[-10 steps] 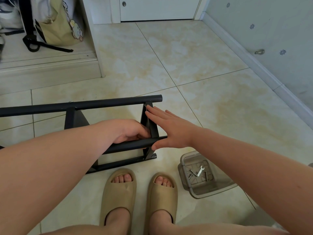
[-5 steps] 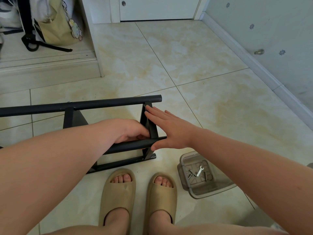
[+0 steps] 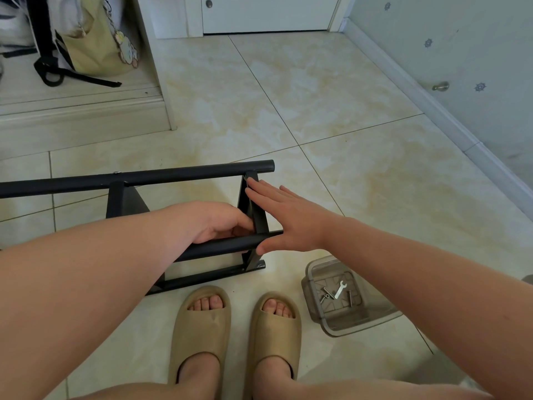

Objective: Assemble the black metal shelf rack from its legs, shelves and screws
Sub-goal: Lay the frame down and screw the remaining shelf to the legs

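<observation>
The black metal rack (image 3: 173, 176) lies on its side on the tiled floor in front of me. Its near leg tube (image 3: 219, 247) crosses below my left hand (image 3: 213, 223), which reaches inside the frame. That hand's fingers curl against the inner face of the end shelf (image 3: 261, 223), and what they hold is hidden. My right hand (image 3: 291, 223) presses flat with straight fingers on the outer face of that shelf, thumb at the near tube's end. A small silver wrench (image 3: 340, 289) and a few screws (image 3: 327, 294) lie in a clear plastic box (image 3: 317, 319).
My feet in tan slippers (image 3: 202, 321) stand just in front of the rack, the plastic box to their right. A raised step (image 3: 80, 116) with a yellow bag (image 3: 95, 44) is at the far left. The wall and a door stopper (image 3: 440, 86) run along the right.
</observation>
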The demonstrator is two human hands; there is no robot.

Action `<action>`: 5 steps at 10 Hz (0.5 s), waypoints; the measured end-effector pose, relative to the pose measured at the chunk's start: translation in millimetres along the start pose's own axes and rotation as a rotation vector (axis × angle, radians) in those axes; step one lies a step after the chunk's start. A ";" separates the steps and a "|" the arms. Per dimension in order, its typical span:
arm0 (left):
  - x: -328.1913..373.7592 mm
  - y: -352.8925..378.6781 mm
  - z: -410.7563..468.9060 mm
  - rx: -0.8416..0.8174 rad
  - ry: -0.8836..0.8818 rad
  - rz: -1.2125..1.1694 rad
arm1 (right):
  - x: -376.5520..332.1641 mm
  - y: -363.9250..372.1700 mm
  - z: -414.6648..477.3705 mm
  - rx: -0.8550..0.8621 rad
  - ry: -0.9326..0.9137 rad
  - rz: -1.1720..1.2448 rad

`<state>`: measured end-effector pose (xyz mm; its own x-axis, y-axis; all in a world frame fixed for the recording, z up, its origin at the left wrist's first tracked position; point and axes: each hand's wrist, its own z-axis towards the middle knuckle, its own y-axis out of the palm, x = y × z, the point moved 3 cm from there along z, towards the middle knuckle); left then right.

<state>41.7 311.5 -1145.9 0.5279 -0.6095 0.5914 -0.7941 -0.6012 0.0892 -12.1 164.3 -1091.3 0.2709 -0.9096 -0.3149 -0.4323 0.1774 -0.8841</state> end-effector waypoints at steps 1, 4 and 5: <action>-1.4 -0.4 1.1 0.011 -0.017 0.028 | -1.0 1.3 -0.9 0.002 -0.005 0.005; 7.3 -0.2 2.7 -0.013 -0.056 0.035 | -1.8 2.1 -2.3 0.004 -0.006 0.006; 7.6 -1.6 3.1 -0.018 -0.052 0.037 | -2.2 1.9 -2.3 0.002 -0.006 0.003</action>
<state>47.9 306.3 -1144.1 0.5130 -0.6574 0.5520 -0.8183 -0.5688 0.0830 -15.4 165.8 -1091.5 0.2752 -0.9067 -0.3195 -0.4311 0.1806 -0.8840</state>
